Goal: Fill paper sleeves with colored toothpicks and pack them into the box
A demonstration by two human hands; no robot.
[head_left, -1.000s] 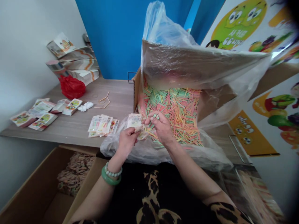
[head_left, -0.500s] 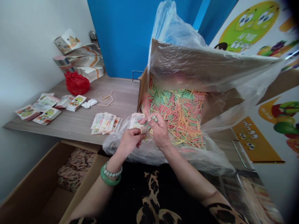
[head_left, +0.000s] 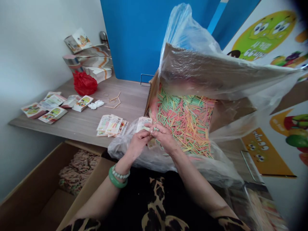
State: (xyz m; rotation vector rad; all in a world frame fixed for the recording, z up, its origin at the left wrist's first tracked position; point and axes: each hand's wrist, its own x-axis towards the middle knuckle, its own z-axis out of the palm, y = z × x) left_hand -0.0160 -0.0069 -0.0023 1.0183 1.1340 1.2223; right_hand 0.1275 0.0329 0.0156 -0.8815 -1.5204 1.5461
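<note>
My left hand, wearing green bracelets, is closed in a pinch at the edge of a small clear packet, which the fingers largely cover. Against it, my right hand has its fingers curled, with short greenish stick ends showing between them. Both sets of fingertips meet over the front edge of the box. Just behind them lies a printed packet on the plastic liner. A cardboard box holds a heap of pink, green and yellow sticks.
Filled packets lie in a pile left of my hands. Small printed boxes, a red bag and stacked cartons stand farther left. Below the table edge is an open carton of packets. A plastic liner drapes over the box.
The view has shifted slightly, moving the scene a little to the right. My hands have drawn closer together, and my right fingers have lowered over the packet.
</note>
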